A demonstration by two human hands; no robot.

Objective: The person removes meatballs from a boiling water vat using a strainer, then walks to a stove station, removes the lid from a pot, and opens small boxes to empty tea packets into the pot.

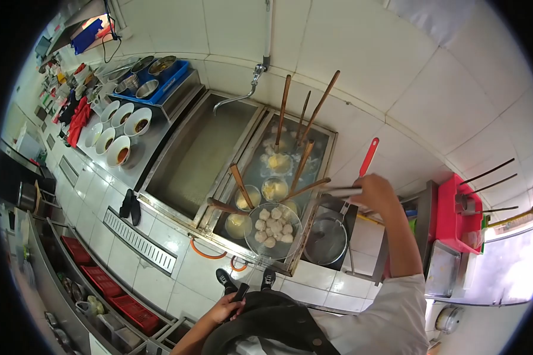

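Note:
My left hand (228, 307) grips the black handle of a wide wire skimmer (296, 228). Its basket, full of pale round balls (272, 228), sits over the near end of the steaming water tank (257, 163). Out to the right, my right hand (373, 192) is closed around a thin, greyish, stick-like utensil (340, 192), blurred and pointing left. Close by that hand rises a red handle (369, 157) above a round metal pot (326, 239); whether the hand touches it I cannot tell. Several wooden-handled strainers (275, 188) stand in the tank, some holding yellowish noodles.
A second tank (201, 154) lies left of the first, below a wall tap (256, 77). White bowls (118, 151) with sauce stand on the left counter beside a blue tray (166, 86). At right is a pink-red basket (459, 216). Red crates (136, 313) line the lower left.

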